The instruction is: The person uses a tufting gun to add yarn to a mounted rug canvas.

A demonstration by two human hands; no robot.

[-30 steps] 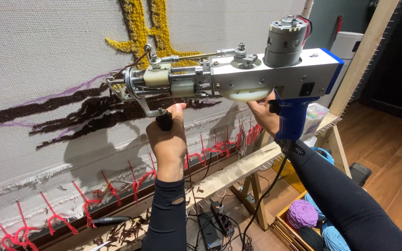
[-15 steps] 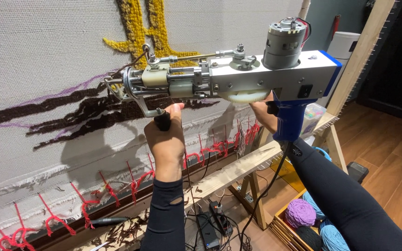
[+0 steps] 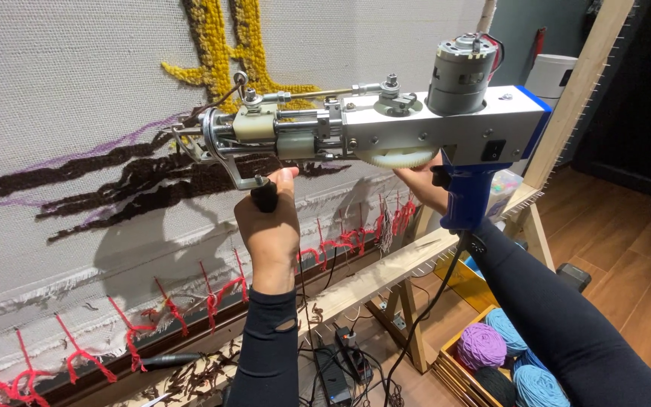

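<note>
We find the tufting gun [image 3: 386, 132] in front of the stretched cloth [image 3: 54, 90], its needle end toward the cloth's middle. Our left hand [image 3: 269, 226] sits beneath its front, right hand [image 3: 423, 185] beneath its rear. Yarn balls [image 3: 506, 358] lie in a crate [image 3: 457, 377] below the frame's right edge.

A: Was the scene evenly lit?
B: Warm, bright light fell from upper right; the tufting gun [image 3: 386, 128] cast a soft shadow [image 3: 145, 256] on the cloth [image 3: 62, 90].
A: Was focus sharp?
B: Mostly; edges bowed slightly, the right background stayed dim.

Matt metal tufting gun [image 3: 386, 128] w/ blue plastic grip; rough woven cloth [image 3: 77, 75].
</note>
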